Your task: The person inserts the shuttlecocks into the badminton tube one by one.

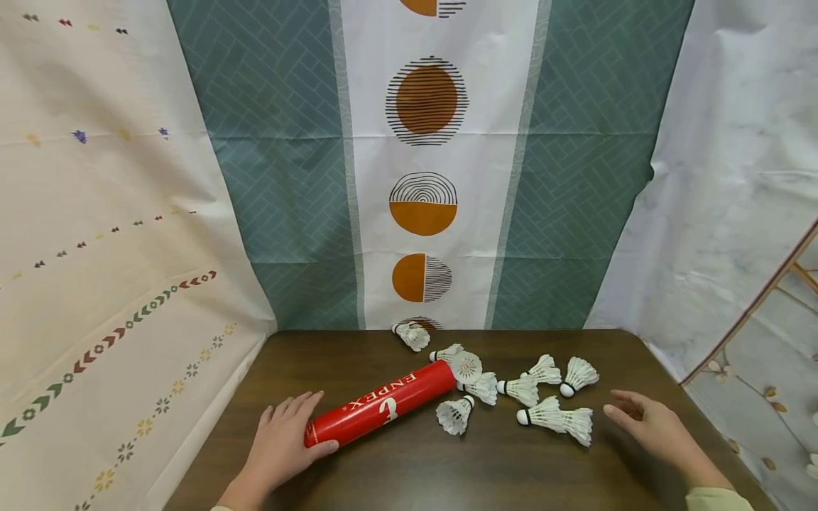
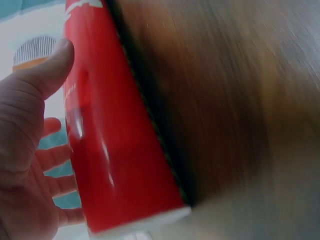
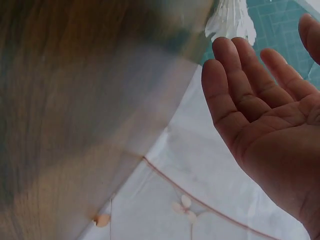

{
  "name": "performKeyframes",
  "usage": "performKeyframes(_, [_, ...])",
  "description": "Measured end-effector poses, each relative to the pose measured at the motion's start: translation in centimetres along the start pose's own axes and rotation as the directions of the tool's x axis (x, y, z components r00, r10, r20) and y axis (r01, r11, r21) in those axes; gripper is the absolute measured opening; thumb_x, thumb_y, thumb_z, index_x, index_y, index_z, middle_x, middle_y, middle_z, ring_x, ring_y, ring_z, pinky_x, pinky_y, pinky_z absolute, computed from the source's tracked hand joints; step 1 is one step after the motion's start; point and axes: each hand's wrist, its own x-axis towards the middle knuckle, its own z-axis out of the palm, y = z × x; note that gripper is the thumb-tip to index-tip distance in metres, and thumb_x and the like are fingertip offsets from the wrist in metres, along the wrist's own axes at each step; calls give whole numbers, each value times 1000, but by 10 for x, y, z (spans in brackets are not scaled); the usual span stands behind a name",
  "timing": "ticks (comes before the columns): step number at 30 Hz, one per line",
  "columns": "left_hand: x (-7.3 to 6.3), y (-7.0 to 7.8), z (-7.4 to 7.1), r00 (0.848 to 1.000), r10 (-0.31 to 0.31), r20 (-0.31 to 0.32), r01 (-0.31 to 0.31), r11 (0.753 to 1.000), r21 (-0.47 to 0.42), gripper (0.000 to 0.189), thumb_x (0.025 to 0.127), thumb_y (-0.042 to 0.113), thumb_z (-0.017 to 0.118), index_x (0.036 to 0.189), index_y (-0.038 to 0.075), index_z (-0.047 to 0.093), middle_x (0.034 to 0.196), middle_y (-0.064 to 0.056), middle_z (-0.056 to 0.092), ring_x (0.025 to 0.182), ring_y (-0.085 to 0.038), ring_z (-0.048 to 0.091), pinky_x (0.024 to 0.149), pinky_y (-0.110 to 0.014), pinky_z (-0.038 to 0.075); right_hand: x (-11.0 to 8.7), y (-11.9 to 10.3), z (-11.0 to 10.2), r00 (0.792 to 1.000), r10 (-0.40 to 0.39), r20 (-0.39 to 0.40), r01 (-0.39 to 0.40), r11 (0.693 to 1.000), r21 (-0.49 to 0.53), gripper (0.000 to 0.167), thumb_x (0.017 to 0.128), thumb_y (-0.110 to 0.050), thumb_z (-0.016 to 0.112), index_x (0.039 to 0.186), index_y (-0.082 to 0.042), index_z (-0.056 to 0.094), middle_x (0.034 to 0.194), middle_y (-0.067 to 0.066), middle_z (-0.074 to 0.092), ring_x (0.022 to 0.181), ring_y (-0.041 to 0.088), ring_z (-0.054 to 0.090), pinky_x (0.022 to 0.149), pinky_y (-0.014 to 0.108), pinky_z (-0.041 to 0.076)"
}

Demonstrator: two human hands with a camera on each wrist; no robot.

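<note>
A red shuttlecock tube (image 1: 383, 403) with white lettering lies slantwise on the table. My left hand (image 1: 284, 436) is at its near left end, thumb along the front side and fingers spread at the back. In the left wrist view, the thumb (image 2: 55, 70) overlaps the edge of the tube (image 2: 112, 135). My right hand (image 1: 655, 429) hovers near the table's right side, palm empty and fingers loosely bent. Nearest to it are two nested white shuttlecocks (image 1: 556, 419). Another shuttlecock (image 1: 466, 367) faces forward at the tube's far end.
Several more shuttlecocks lie scattered: one at the back edge (image 1: 412, 335), one in front of the tube (image 1: 455, 415), one at the right (image 1: 579, 376). The dark wooden table (image 1: 460, 468) meets a patterned curtain (image 1: 424, 213) behind, with cloth on both sides.
</note>
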Motion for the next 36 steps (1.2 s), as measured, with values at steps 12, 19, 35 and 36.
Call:
performKeyframes(12, [31, 49, 19, 995, 19, 100, -17, 1000, -22, 105, 74, 62, 91, 157, 12, 48, 147, -13, 63, 130, -39, 60, 109, -69, 45, 1, -10, 7, 1000, -12, 10, 12, 1000, 3, 59, 105, -42, 69, 141, 3, 63, 120, 20, 78, 106, 31, 75, 75, 32, 57])
performKeyframes(19, [52, 80, 36, 991, -27, 131, 28, 1000, -7, 106, 74, 59, 92, 156, 9, 47, 143, -18, 65, 128, -43, 61, 109, -70, 47, -3, -14, 14, 1000, -25, 3, 25, 1000, 13, 54, 102, -40, 73, 138, -1, 67, 113, 10, 80, 94, 8, 69, 74, 28, 56])
performKeyframes(35, [70, 96, 58, 997, -68, 29, 64, 993, 97, 92, 67, 71, 91, 131, 12, 61, 112, -12, 73, 98, -32, 66, 91, -56, 57, -4, -26, 22, 997, -35, 71, 29, 995, 95, 50, 103, -35, 72, 137, 0, 67, 113, 8, 79, 92, 3, 67, 73, 25, 56])
performKeyframes(36, [71, 96, 58, 997, -70, 34, 66, 993, 95, 92, 66, 71, 91, 130, 12, 61, 111, -12, 73, 97, -32, 66, 90, -56, 58, -4, -27, 22, 996, -42, 74, 35, 994, 100, 49, 103, -34, 72, 137, 0, 67, 112, 7, 79, 91, 2, 67, 73, 25, 55])
